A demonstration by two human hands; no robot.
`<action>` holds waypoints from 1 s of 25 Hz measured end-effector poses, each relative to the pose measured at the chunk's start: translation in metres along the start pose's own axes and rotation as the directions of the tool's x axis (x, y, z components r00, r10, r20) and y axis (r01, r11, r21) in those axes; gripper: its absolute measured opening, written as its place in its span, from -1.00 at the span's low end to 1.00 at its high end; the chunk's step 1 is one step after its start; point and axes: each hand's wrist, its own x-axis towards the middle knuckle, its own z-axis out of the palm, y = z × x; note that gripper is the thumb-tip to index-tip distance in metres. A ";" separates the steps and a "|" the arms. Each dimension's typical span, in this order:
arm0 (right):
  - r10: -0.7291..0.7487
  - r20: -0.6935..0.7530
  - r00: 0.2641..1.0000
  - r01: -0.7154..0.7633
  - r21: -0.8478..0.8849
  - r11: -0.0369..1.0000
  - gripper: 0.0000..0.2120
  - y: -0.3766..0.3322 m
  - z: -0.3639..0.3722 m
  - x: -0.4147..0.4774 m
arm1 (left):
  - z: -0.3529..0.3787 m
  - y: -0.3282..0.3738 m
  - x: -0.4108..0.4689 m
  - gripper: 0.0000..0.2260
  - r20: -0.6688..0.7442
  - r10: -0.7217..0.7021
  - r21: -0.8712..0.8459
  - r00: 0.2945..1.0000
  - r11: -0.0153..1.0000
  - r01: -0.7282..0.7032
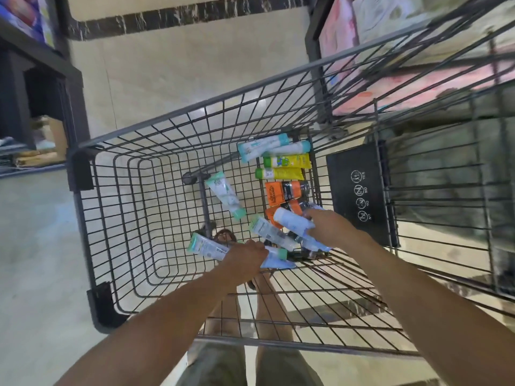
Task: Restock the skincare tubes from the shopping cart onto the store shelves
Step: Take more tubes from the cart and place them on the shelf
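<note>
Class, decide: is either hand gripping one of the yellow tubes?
No: both yellow tubes lie in the shopping cart beyond the hands, while the left hand and right hand grip white tubes.

Both bare arms reach down & forward, each hand holding tubes.

The left hand shows its back, knuckles up, fingers curled tight round a bunch of white plastic tubes with mint-green caps. The tubes stick out on both sides of the fist. The L arm is bare & runs nearly straight from the bottom-left up to the wrist. The right hand is a bit further out & to the R, fingers bent round a fat white plastic tube. Its thumb can't be seen. The R arm is bare too, long & straight from the bottom-right corner. The 2 hands are near, not touching.
</note>
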 end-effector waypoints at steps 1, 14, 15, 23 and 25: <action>0.014 0.004 1.000 -0.014 0.005 1.000 -0.67 0.006 -0.003 -0.004 | -0.002 0.004 0.005 -0.70 0.039 -0.015 0.042 0.999 0.999 0.013; 0.112 -0.057 0.992 -0.104 0.133 0.986 -0.67 0.026 -0.022 -0.048 | -0.028 0.013 -0.023 -0.72 -0.144 -0.195 -0.484 0.970 0.869 0.103; 0.112 -0.072 0.991 -0.102 0.133 0.986 -0.67 0.025 -0.027 -0.055 | -0.038 0.015 -0.033 -0.69 -0.156 -0.222 -0.509 0.962 0.853 0.115; -0.020 -0.236 0.971 0.065 0.186 0.980 -0.65 0.001 -0.073 -0.132 | -0.114 0.031 -0.106 -0.75 -0.230 -0.348 -0.774 0.909 0.632 0.047; -0.057 -0.345 0.937 0.137 0.212 0.968 -0.66 -0.009 -0.085 -0.153 | -0.128 0.036 -0.125 -0.77 -0.245 -0.357 -0.821 0.902 0.570 0.003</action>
